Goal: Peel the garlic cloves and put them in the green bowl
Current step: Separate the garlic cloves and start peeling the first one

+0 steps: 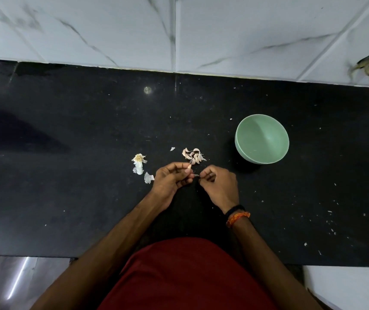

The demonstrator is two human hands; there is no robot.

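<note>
Red shirt (185, 276) fills the bottom edge of the head view, both forearms reaching out over the black counter (67, 198); right wrist carries a dark band and an orange thread bracelet (238, 218). Left hand (171, 177) has fingers curled round one garlic clove (188, 167), its pale tip sticking up past the fingertips. Right hand (220, 183) is curled in too, fingertips pinched tight on something small at the clove's lower end, probably a flap of skin, too small to tell. Hands are nearly touching, just above the counter. Pile of unpeeled cloves (192, 155) sits just beyond the hands. Green bowl (262, 139) stands to the right of the pile, near but apart, no peeled cloves visible inside, maybe a fleck or two. Root stub and papery skins (139, 163) lie left of the hands, one more skin scrap (148, 177) just beside the left hand. Step in hand looks like peeling the first clove, task barely started. Next move likely calls for pulling the skin clear, then carrying the bare clove right and dropping it in the bowl.
</note>
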